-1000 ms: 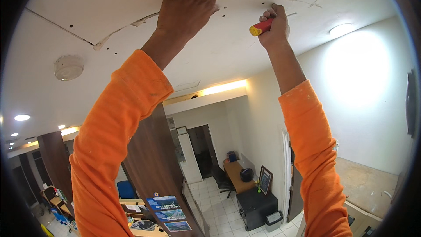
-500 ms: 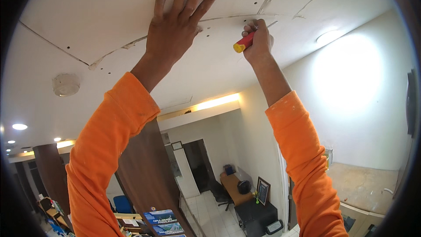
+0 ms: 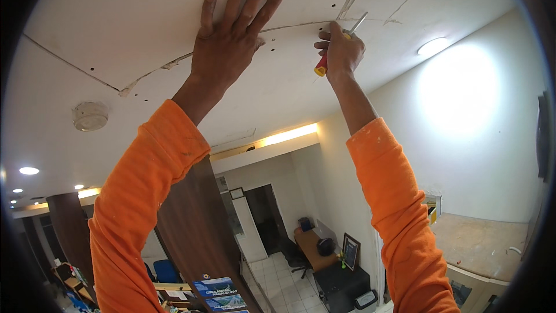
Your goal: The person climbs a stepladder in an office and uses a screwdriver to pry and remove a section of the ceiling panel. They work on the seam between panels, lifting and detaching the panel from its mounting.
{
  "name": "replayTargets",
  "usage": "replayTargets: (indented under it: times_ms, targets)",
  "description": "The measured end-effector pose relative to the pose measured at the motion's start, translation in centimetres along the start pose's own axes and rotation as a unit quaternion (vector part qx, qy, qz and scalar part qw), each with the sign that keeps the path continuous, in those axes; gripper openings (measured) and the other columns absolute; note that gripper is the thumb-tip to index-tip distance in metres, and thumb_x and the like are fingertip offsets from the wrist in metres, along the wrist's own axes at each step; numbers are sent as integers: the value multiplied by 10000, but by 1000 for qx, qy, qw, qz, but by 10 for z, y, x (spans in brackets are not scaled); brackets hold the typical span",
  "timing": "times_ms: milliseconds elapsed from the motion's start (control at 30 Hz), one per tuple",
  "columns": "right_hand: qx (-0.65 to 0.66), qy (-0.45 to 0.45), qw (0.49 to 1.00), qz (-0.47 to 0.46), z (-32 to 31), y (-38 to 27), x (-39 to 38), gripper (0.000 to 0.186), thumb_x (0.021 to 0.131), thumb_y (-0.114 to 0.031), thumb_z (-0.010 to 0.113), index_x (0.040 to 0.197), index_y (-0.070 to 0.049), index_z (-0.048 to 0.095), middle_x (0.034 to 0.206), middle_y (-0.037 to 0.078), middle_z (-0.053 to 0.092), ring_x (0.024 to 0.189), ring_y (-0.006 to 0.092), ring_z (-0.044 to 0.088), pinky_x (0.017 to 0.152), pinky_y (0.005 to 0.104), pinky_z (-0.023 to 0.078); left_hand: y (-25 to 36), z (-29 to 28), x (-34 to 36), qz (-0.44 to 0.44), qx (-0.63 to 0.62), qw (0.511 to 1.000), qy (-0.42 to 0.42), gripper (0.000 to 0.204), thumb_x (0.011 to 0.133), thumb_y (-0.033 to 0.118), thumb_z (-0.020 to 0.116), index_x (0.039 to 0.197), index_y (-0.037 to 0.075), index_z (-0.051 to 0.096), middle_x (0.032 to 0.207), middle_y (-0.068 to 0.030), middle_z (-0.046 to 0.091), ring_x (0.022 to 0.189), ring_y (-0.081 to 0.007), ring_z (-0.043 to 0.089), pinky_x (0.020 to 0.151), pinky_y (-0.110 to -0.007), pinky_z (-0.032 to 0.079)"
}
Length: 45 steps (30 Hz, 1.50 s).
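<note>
My left hand [image 3: 227, 46] lies spread against the white ceiling board [image 3: 145, 17], palm to the surface and fingers apart, across a long jagged seam [image 3: 165, 68]. To its right, my right hand [image 3: 346, 52] grips a hand tool [image 3: 321, 68] with a red and yellow handle. A narrow pale metal blade or shaft juts from the tool's far end, up and to the right; its exact kind I cannot make out. The fingertips of this hand are close to the seam, beside a small dark hole in the board.
A round white ceiling fitting [image 3: 90, 116] sits left of my left arm. A lit round lamp [image 3: 433, 46] is at the right. Below stand a dark brown column [image 3: 197, 226], a black cabinet [image 3: 341, 287], a wooden desk [image 3: 315, 249] and an office chair [image 3: 295, 255].
My right hand has turned, so the tool's metal end now shows above it and the handle points lower. My left hand stays flat on the ceiling, the view having shifted slightly.
</note>
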State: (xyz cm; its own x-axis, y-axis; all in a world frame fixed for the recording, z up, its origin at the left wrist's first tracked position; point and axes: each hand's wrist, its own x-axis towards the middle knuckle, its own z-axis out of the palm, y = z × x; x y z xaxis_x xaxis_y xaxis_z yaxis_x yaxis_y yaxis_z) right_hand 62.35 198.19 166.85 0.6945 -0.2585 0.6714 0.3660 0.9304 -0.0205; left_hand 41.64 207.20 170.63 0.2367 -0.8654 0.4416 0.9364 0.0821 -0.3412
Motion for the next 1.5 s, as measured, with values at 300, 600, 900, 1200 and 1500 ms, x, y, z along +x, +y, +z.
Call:
replayTargets:
  times_ms: [300,600,900,1200,1500]
  targets:
    - [-22,-15,999,-30,-6,1,2,265,921,-181,699,970,78,673,821,146,749,597,194,726,499,287,538,-2,2,1,15,47,999,20,1148,767,740,753,1692,345,200,1717,-18,233,1576,-294,223,1262,-598,116]
    - [-24,-6,999,26,-12,-11,6,222,897,-132,715,928,77,649,760,147,734,563,203,714,475,306,551,1,-1,3,4,17,1000,9,1112,794,724,738,1691,330,215,1703,-20,268,1547,-293,283,1228,-615,189]
    - [54,10,993,101,-3,-18,4,237,913,-132,726,911,76,613,803,163,715,575,225,689,506,340,554,1,-7,2,19,9,999,-35,1034,883,649,708,1700,308,174,1708,-46,256,1555,-324,269,1220,-640,174]
    - [136,27,976,167,0,-17,12,289,927,-183,713,891,77,592,785,166,663,574,256,691,505,368,556,3,-9,4,18,-40,997,-64,1000,922,588,705,1702,262,170,1712,-110,232,1553,-394,246,1193,-687,191]
    - [142,3,987,73,-6,6,-3,299,948,-193,684,916,91,594,832,167,695,526,225,679,447,345,528,4,-10,5,26,-23,998,-61,976,932,614,685,1679,159,254,1674,-218,245,1512,-465,277,1151,-717,255]
